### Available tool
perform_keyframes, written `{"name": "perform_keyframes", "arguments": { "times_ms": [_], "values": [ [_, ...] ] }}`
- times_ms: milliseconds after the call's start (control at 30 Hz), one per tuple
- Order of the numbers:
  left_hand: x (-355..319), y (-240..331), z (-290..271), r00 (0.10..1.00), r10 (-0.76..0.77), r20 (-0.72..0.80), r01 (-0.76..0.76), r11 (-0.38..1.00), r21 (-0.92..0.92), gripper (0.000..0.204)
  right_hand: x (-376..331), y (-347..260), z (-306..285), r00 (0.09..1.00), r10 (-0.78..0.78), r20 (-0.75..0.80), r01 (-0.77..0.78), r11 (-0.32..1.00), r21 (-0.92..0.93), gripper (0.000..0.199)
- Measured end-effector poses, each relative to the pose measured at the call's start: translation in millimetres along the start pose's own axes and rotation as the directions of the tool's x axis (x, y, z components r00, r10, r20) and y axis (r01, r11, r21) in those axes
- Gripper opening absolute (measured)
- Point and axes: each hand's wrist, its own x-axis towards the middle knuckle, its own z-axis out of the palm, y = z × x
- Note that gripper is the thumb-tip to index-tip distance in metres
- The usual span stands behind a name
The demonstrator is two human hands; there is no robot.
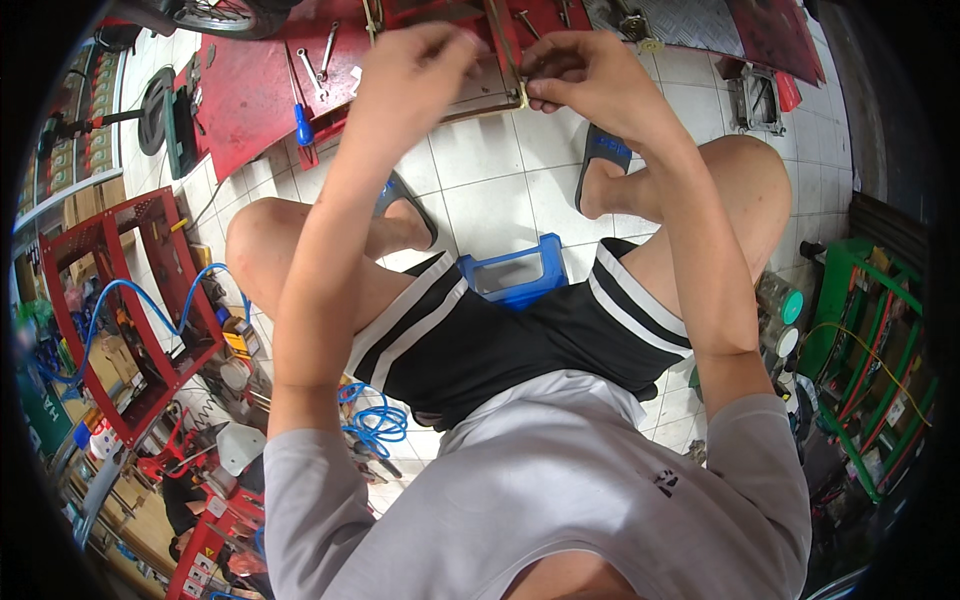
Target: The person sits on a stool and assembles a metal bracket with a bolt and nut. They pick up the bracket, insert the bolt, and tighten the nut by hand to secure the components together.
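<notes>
My left hand (425,65) is raised over the red work platform (235,100), its fingers partly smeared by motion and hidden behind the back of the hand. Whether it holds anything I cannot tell. To its right, my right hand (600,75) has thumb and fingers pinched together beside the brass-coloured front corner (523,95) of a framed opening. What sits in that pinch is too small to make out. A blue-handled screwdriver (303,125) lies left of my left hand, with two wrenches (328,50) behind it.
I sit on a blue plastic stool (548,262), feet in dark sandals on white tiles (485,205). A red metal rack (140,340) and coiled blue hose (378,425) are on the left. Glass jars (783,300) and a green rack (840,370) stand on the right. A wheel (235,15) shows at the far left.
</notes>
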Motion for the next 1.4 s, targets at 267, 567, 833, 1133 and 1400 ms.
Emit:
{"name": "perform_keyframes", "arguments": {
  "times_ms": [267, 567, 833, 1133, 1400],
  "values": [
    [-6, -5, 9, 0.97, 0.048, 0.24, -0.111, 0.96, 0.258, 0.028, -3, -1, -2, 1.0, -0.026, 0.01, 0.026, 1.0, -0.016, 0.026],
    [0, -6, 6, 0.96, 0.009, 0.28, -0.061, 0.982, 0.176, 0.029, -5, -4, 1, 0.998, 0.057, -0.016, -0.057, 0.998, -0.023, 0.017],
    [2, 8, 4, 0.933, -0.117, 0.341, 0.03, 0.968, 0.251, 0.029, -5, -1, 0, 0.995, 0.102, -0.002, -0.101, 0.989, -0.106, 0.016],
    [6, -4, 5, 0.95, -0.067, 0.306, 0.014, 0.985, 0.173, 0.031, -3, 10, 5, 0.998, -0.035, -0.059, 0.021, 0.976, -0.218, 0.02],
    [13, -8, 1, 0.924, -0.055, 0.38, -0.023, 0.98, 0.198, 0.03, -4, 6, 3, 0.987, -0.154, -0.048, 0.126, 0.922, -0.365, 0.02]
  ]
}}
